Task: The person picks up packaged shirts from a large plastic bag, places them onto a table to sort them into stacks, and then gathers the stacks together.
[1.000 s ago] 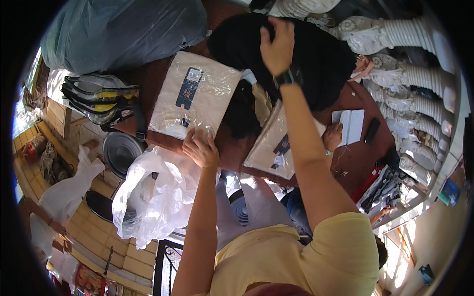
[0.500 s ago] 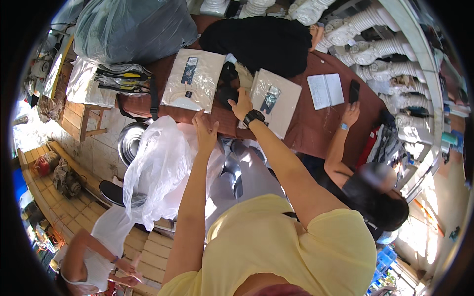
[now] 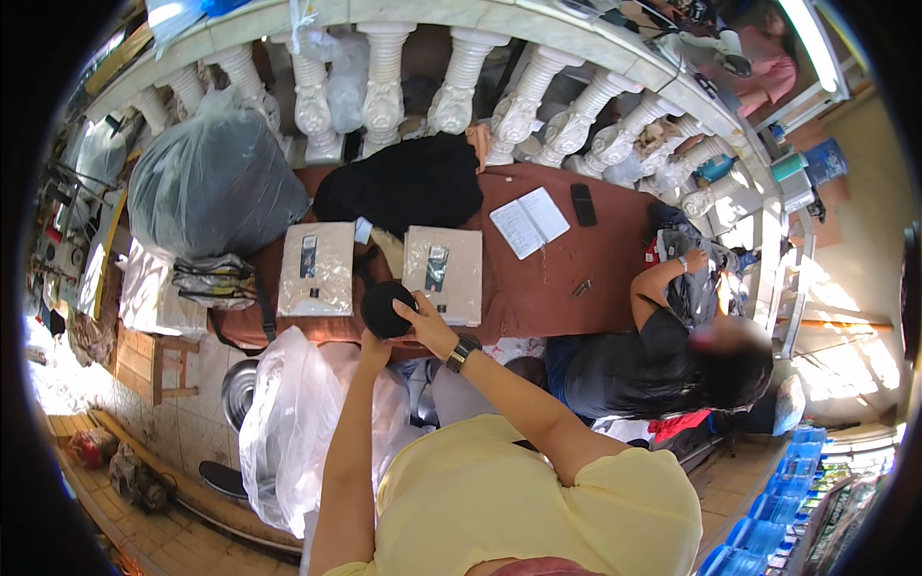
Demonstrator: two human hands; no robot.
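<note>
A round black thing [image 3: 387, 309] is held between my hands at the table's near edge; its exact kind does not show. My right hand [image 3: 428, 323] grips its right side, thumb on top. Against its lower left edge is my left hand [image 3: 375, 347], the fingers mostly hidden behind it. Two flat beige garments in clear plastic lie close by, the left package [image 3: 317, 274] and the right package [image 3: 444, 274]. Between them are a dark strap-like piece [image 3: 364, 266] and some beige cloth [image 3: 388, 252].
The brown-covered table [image 3: 538, 298] also carries a black cloth heap [image 3: 403, 187], an open notebook [image 3: 529, 223] and a phone [image 3: 583, 204]. A big grey plastic bag [image 3: 211, 178] stands at left. Clear plastic [image 3: 303, 422] hangs near my left arm. A co-worker [image 3: 634, 360] sits at right.
The round black thing has come up into both hands, and my left hand has moved in to it. My view has shifted. The co-worker's hand has left the phone and is at dark clothes.
</note>
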